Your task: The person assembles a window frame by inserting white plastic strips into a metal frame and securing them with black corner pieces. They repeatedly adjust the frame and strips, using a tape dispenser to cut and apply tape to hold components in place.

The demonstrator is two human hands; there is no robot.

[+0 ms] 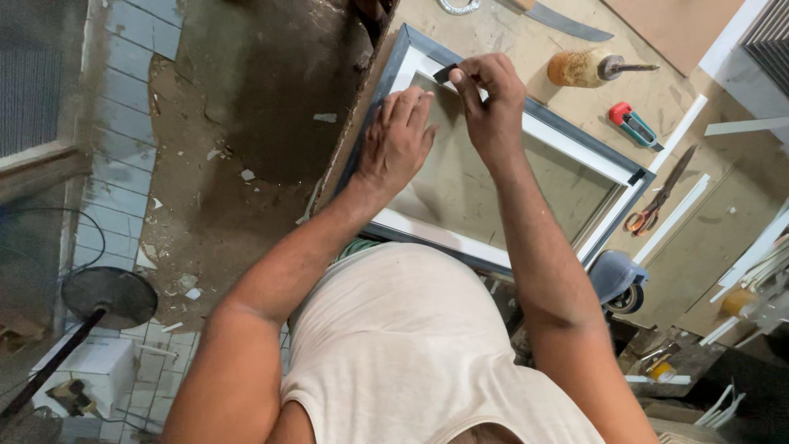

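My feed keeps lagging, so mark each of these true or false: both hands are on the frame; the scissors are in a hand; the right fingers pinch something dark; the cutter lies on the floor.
1. Both hands are on the dark-edged rectangular picture frame with white inner border. True: left hand lies flat, right hand works at its corner.
2. The orange-handled scissors are held. False: they lie on the workbench.
3. The right fingers pinch a small dark piece. True.
4. The red and green utility cutter lies on the floor. False: it lies on the workbench.
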